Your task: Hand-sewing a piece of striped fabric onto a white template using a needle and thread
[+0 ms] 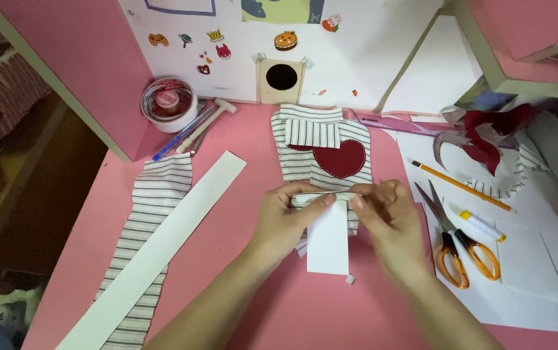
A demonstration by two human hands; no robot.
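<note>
Both hands pinching a folded striped strip over a white card, mid-table

The left hand (285,217) and right hand (383,210) each grip one end of the small striped fabric strip (323,198), thumbs nearly meeting, right on the top edge of the white card (327,249). Just past the fingertips lies the striped piece with a red heart (338,159). Pretty tight on the right: orange-handled scissors (457,249) sit just beside that wrist, pencil (464,186) a bit further out. Left of the left hand there's open pink table (227,214) before the long white paper strip (162,249) and striped cloth (146,220). Plenty of bare table toward the near edge too.
</note>
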